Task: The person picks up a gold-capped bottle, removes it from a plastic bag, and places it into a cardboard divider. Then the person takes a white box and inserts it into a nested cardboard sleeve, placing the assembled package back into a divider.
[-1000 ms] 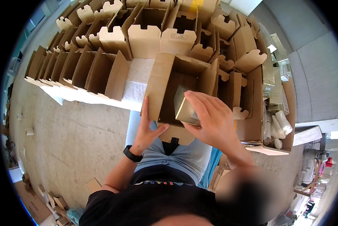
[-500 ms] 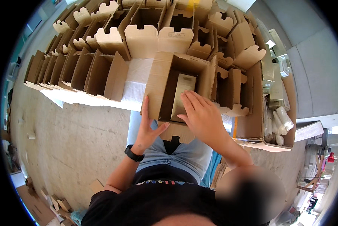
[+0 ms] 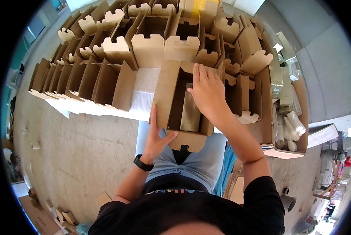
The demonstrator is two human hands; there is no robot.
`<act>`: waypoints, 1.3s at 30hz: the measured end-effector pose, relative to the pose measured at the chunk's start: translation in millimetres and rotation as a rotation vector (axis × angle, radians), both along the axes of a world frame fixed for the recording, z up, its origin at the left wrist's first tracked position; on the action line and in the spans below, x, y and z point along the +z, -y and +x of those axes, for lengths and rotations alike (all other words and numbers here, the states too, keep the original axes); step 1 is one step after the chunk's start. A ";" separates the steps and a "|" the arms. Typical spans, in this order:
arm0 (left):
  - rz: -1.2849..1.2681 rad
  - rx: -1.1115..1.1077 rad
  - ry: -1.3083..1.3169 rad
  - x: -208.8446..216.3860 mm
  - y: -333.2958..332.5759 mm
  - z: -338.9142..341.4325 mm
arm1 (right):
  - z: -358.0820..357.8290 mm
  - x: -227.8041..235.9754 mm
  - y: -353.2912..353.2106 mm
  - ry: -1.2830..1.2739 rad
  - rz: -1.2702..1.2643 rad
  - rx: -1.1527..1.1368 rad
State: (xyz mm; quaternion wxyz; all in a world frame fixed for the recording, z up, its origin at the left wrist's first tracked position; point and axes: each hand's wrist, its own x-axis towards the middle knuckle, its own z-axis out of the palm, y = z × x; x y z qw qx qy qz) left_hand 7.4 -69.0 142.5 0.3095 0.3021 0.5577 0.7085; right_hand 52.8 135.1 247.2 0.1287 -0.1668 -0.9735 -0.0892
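An open brown cardboard box (image 3: 165,92) stands in front of me at the edge of the table, its left flap and near flap folded outward. Inside it lies a long, pale gold carton (image 3: 190,117), partly hidden by my right hand. My left hand (image 3: 156,140) grips the box at its near left corner, the thumb on the near rim and the fingers along the left flap. Over the box's far right part is my right hand (image 3: 209,90), its fingers stretched out toward the far rim. Nothing shows in that hand; whether its fingertips touch the rim I cannot tell.
Rows of open cardboard boxes (image 3: 148,49) fill the table behind and to the left, on a white cover (image 3: 145,90). To the right, a large carton (image 3: 261,129) holds wrapped white pieces (image 3: 295,127) and gold cartons (image 3: 276,76). Flattened cardboard (image 3: 234,188) is low on the right.
My right hand has left the gold carton and moved away from me toward the box's far rim. My left hand keeps its hold on the box's near left corner.
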 end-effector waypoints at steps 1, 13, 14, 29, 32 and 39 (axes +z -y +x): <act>0.003 -0.001 -0.002 -1.5 0.0 -0.3 | -1.5 3.8 0.6 0.038 -0.057 -0.001; 0.000 0.002 -0.049 -2.7 0.4 0.9 | 1.7 -28.0 -14.7 0.203 0.063 -0.039; -0.004 0.008 -0.067 -2.3 0.9 1.4 | 2.1 -27.9 -14.7 0.209 0.067 -0.038; 0.142 -0.096 -0.392 -23.0 26.9 9.8 | 5.7 -27.9 -15.3 0.184 0.104 -0.019; 0.134 -0.152 -0.453 -19.5 24.3 5.0 | 5.2 -28.9 -15.8 0.177 0.098 -0.017; -0.024 -0.155 -0.694 -7.1 17.9 1.6 | 5.3 -28.1 -15.9 0.124 0.081 0.008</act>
